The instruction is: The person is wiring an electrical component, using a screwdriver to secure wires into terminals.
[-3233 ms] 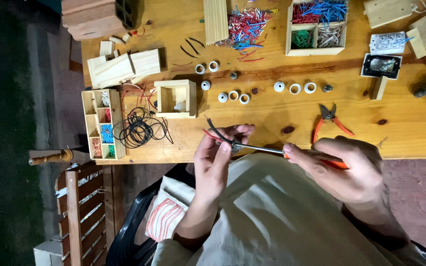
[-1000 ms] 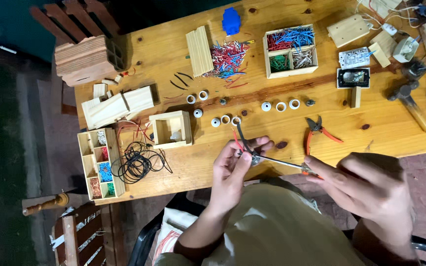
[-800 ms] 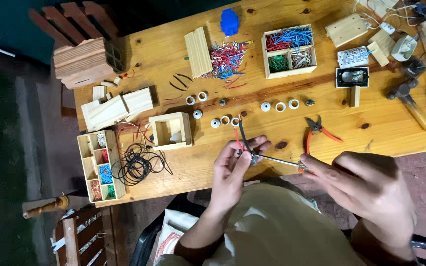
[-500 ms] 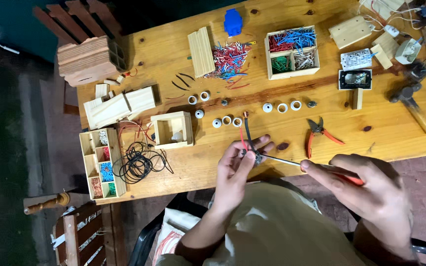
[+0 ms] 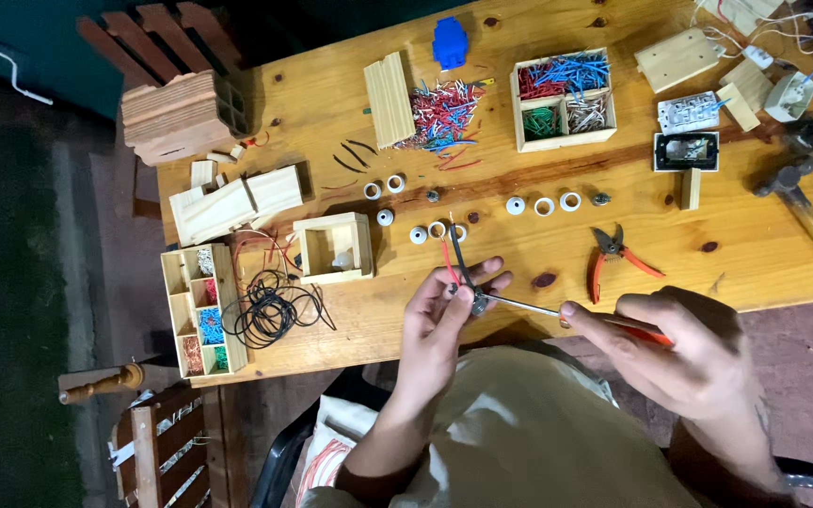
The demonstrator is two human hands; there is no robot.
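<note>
A small dark fitting [image 5: 475, 301] with a red wire and a black wire [image 5: 457, 256] rising from it sat pinched in the left hand [image 5: 444, 315], held just above the near edge of the wooden worktop [image 5: 764, 259]. The grip of that hand was clenched on the fitting, fingers curled round it. The metal tip of a screwdriver [image 5: 529, 307] met the fitting from the side; the right hand [image 5: 684, 353] was closed round its red handle. Judging from this, the wires were already seated and the screw was being worked; whether it was tight could not be told.

Just beyond the hands, a row of white rings [image 5: 435, 231] lay on the worktop, apparently untouched, with red-handled pliers [image 5: 613, 256] near the right hand. To the left stood a small open wooden box [image 5: 335, 248], a coil of black wire [image 5: 270, 310] and a compartment tray of coloured bits [image 5: 201, 310]. Farther off lay a heap of red and blue wire offcuts [image 5: 439, 113].
</note>
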